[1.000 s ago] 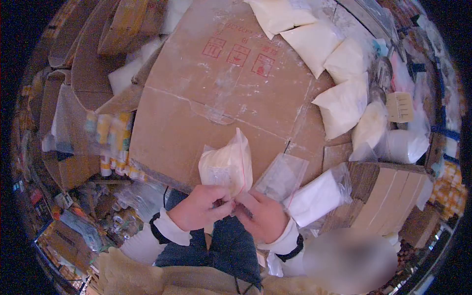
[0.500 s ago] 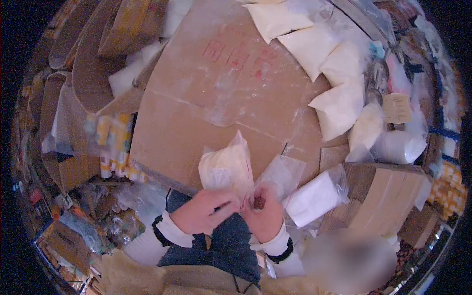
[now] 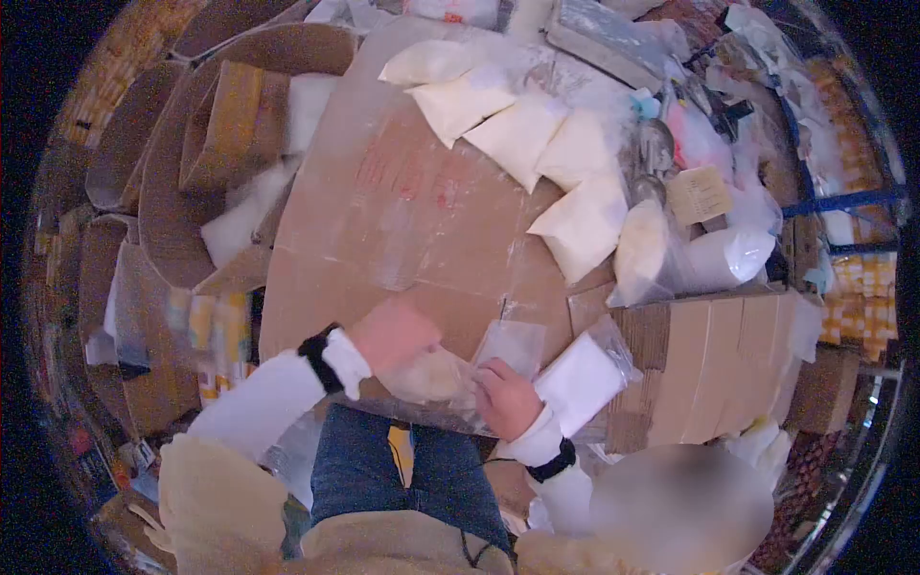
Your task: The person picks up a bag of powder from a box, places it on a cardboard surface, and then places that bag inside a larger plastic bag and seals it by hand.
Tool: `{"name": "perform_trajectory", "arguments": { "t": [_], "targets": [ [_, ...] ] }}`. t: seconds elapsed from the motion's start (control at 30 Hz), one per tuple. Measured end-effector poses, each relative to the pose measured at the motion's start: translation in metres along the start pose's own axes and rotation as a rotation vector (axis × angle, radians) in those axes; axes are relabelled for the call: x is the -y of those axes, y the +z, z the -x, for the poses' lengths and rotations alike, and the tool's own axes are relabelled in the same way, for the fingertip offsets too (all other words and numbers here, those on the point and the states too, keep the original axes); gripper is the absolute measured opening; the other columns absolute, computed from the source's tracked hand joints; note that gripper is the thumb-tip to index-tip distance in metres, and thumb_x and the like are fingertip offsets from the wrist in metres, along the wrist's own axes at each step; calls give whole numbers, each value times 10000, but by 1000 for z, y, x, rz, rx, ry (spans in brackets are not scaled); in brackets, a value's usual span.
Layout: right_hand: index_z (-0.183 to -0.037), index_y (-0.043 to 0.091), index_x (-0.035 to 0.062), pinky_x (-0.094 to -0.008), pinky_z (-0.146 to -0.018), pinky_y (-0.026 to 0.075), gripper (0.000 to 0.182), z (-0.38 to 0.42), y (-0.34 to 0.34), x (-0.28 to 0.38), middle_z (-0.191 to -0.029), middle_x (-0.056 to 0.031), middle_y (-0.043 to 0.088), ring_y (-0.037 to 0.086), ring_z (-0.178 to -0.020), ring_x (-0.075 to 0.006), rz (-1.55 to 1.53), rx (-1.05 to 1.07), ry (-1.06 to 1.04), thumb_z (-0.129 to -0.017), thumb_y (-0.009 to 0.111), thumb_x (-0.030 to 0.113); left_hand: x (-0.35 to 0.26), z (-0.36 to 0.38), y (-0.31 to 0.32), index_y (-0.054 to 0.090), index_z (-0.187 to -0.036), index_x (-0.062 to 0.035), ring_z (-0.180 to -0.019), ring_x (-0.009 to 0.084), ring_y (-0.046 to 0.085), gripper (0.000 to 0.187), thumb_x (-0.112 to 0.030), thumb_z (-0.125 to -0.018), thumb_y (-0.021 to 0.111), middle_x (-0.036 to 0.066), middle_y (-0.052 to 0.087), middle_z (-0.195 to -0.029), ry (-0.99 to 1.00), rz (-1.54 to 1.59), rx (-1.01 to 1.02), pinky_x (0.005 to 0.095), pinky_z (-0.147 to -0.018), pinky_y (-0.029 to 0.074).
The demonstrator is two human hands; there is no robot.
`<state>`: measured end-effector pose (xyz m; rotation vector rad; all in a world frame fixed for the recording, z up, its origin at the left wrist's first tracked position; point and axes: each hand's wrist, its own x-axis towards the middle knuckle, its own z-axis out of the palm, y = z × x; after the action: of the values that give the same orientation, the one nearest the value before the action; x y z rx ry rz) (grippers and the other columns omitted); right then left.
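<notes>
The filled plastic bag (image 3: 431, 380) lies between the hands at the cardboard's (image 3: 393, 273) near edge, long axis left to right; left hand (image 3: 391, 335) overlaps its far-left side, grip unclear, right hand (image 3: 510, 399) pinches its right end.

bare cardboard (image 3: 422, 240) mid-table, filled bags (image 3: 580, 225) curving along far and right sides

Left hand (image 3: 393, 335) was back-up, fingers mostly hidden | right hand (image 3: 510, 398) was lower, fingers curled | left forearm (image 3: 264, 398), right forearm (image 3: 567, 496) slanted inward
</notes>
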<state>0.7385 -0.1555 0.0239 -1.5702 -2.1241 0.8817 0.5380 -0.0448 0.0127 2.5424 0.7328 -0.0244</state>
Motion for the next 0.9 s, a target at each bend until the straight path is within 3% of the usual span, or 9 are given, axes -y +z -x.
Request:
{"name": "perform_trajectory", "arguments": {
  "t": [0.13,0.23,0.43,0.53,0.63,0.73,0.83,0.9],
  "targets": [
    [-931,537,11,-355,-676,455,221,-13,-33,23,-877,-140,517,532,-798,-303,55,89,-121,-713,515,37,-18,50,-4,621,-714,-124,-638,266,574,93,-131,-652,552,78,573,-674,-139,43,-162,373,-570,455],
    [-905,536,18,-351,-662,461,209,-15,-21,10,-888,-131,521,536,-794,-300,180,140,-213,-700,513,44,-34,72,-15,615,-701,-132,-638,264,565,88,-124,-658,540,71,554,-665,-251,47,-216,377,-565,452],
    [-826,508,27,-361,-621,475,127,-30,-24,20,-877,-133,538,558,-770,-293,269,182,-358,-708,524,73,-50,70,-9,561,-721,-96,-691,265,557,54,-137,-698,536,85,540,-711,-264,31,-308,378,-582,447],
    [-819,499,27,-369,-601,473,123,-33,-22,22,-860,-136,543,559,-747,-304,207,74,-430,-721,530,93,-48,67,-3,526,-762,-62,-731,268,548,80,-132,-724,514,101,523,-760,-192,57,-363,369,-627,447],
    [-827,495,35,-369,-593,466,142,-31,-15,15,-850,-135,540,553,-736,-306,186,1,-438,-730,539,129,-47,67,-7,510,-793,-46,-765,272,540,96,-120,-735,496,112,510,-787,-232,28,-361,365,-671,444],
    [-843,494,39,-385,-608,457,146,-32,-11,12,-850,-146,537,544,-732,-325,141,50,-371,-728,535,117,-40,65,1,508,-817,-44,-773,282,543,107,-105,-731,489,120,509,-804,-242,25,-281,371,-684,446],
    [-854,498,39,-398,-639,450,126,-38,-3,6,-855,-152,536,535,-749,-345,184,223,-169,-745,511,100,-26,62,25,512,-803,-37,-768,296,543,104,-83,-710,500,128,511,-806,-330,50,-210,378,-672,448],
    [-849,499,34,-405,-651,444,114,-41,-1,3,-855,-160,535,529,-758,-356,156,227,-181,-753,494,93,-16,67,29,508,-791,-34,-751,306,540,101,-73,-698,511,134,511,-811,-305,2,-233,385,-652,449]
  ]
}}
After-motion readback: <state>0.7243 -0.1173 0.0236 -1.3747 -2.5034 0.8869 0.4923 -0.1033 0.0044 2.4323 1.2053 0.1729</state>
